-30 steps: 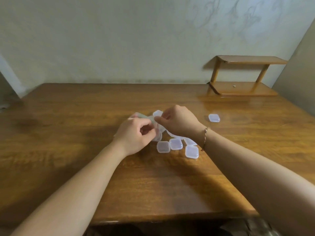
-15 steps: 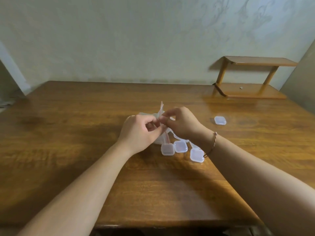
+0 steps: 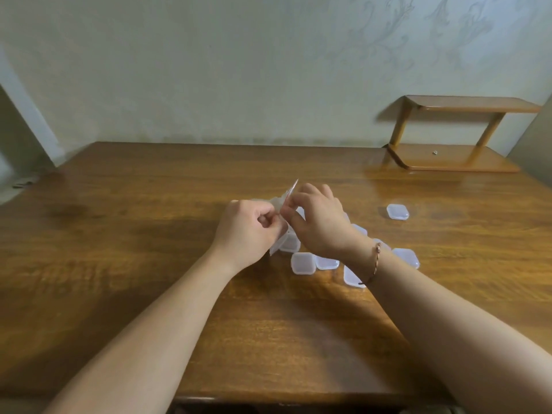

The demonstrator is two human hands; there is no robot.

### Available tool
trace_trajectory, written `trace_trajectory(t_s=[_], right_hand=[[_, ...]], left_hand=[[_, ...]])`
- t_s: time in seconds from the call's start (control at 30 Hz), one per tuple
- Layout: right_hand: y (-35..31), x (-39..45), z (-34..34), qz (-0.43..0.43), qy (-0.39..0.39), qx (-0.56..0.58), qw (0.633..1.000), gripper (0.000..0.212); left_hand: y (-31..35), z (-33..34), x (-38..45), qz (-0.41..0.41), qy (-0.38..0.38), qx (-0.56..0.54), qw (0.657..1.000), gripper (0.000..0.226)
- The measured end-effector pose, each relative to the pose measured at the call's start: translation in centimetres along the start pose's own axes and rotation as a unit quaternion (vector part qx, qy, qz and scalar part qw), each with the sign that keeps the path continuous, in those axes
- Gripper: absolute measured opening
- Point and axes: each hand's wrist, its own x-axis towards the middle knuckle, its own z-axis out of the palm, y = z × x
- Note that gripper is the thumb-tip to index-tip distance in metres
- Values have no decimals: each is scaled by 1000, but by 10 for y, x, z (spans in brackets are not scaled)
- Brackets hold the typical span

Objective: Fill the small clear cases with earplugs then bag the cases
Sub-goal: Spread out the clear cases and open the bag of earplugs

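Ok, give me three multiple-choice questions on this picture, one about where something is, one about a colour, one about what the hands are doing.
1. Where is the lone clear case?
A. right of the hands
B. on the shelf
C. left of the hands

2. What colour is the table?
A. white
B. brown
C. black

3. What are both hands doing?
A. lying flat
B. pinching a clear bag
C. hanging off the table

Answers: 1 A, it lies apart on the right. 2 B, polished brown wood. 3 B, left hand and right hand pinch the bag between them.
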Motion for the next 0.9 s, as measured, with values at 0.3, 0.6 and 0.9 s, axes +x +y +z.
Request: trace_trajectory(t_s=[0.3, 0.6, 0.9], right_hand=[[7, -11, -17, 40, 15, -110, 993, 29], [15, -4, -7, -13, 215, -41, 976, 13], [29, -10, -9, -97, 204, 56, 972, 6]], left_hand=[[-12, -38, 7, -131, 111, 56, 984, 20], [-8, -27, -3, 132, 47, -38, 989, 26], [-58, -17, 24, -215, -16, 144, 966, 49]])
